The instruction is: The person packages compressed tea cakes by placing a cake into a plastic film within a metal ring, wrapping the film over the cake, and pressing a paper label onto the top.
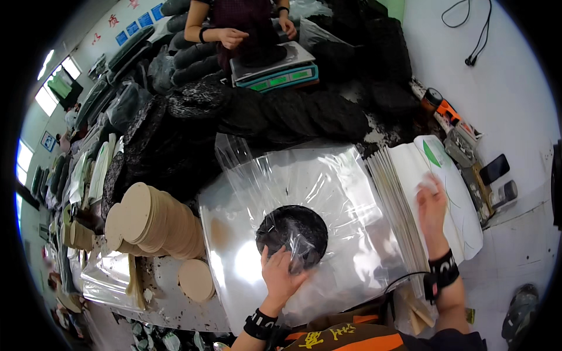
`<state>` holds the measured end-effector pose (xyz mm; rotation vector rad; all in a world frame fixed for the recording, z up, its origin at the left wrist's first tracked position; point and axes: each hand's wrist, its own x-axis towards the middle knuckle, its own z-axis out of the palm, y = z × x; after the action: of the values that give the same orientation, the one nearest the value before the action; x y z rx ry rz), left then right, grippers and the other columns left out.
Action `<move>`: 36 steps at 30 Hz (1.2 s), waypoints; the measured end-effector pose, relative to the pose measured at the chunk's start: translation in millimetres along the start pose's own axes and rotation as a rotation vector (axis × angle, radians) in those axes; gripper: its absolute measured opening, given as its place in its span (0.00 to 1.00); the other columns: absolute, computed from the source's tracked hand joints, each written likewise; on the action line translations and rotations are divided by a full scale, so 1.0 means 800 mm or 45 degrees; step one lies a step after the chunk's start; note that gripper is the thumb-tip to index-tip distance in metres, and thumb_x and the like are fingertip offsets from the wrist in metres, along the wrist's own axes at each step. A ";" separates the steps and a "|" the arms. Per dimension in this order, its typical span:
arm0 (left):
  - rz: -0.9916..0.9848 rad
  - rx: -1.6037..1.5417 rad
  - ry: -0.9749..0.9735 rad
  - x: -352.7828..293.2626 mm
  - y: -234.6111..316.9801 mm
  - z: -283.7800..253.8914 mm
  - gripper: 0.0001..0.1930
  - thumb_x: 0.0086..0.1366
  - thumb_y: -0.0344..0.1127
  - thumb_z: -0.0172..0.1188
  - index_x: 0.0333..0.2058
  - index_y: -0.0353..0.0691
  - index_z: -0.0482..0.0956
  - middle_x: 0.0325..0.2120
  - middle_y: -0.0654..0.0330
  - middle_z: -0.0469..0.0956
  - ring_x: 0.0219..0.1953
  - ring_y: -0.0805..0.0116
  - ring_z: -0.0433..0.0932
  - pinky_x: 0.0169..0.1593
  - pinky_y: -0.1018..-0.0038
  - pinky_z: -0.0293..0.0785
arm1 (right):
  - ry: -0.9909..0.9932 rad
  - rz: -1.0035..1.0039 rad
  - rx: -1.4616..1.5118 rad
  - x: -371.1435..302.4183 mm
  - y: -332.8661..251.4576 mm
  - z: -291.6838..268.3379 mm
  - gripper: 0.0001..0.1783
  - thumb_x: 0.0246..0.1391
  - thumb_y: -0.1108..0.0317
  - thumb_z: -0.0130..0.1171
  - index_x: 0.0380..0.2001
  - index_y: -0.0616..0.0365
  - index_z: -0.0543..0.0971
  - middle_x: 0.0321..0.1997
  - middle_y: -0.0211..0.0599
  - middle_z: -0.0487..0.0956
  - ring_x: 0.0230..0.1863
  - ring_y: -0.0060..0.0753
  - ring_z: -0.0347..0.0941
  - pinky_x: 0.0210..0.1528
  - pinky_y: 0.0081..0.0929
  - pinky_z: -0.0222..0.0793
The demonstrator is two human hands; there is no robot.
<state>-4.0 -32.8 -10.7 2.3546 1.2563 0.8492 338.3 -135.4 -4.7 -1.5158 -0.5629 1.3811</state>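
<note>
A round, flat black cake (293, 234), looking like pressed dried seaweed, lies at the middle of the shiny work surface. Clear plastic film (328, 181) spreads over and around it in wrinkles. My left hand (281, 275) rests at the cake's near edge, its fingers apart on the film. Off to the right, my right hand (432, 216) is raised above a white sheet-like pile (453, 205). Motion smears its fingertips, and something whitish shows at them that I cannot make out. Each wrist wears a black band.
Stacked tan round discs (158, 219) stand at left, with a single disc (196, 280) nearby. More black cakes (293, 111) line the far edge. Across from me, a person's hands (233, 38) are beside a digital scale (272, 67). A phone (494, 169) lies at right.
</note>
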 end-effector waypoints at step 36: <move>-0.245 -0.119 0.090 0.060 0.002 0.023 0.10 0.57 0.28 0.63 0.37 0.35 0.78 0.44 0.54 0.74 0.49 0.53 0.73 0.59 0.54 0.68 | -0.299 -1.370 -0.521 0.076 -0.025 0.272 0.10 0.59 0.70 0.51 0.40 0.64 0.74 0.38 0.44 0.77 0.39 0.41 0.75 0.48 0.32 0.70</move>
<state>29.8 6.1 -6.9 2.1082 1.4123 0.9140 156.2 -1.5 8.7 -1.0243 -1.5927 0.5930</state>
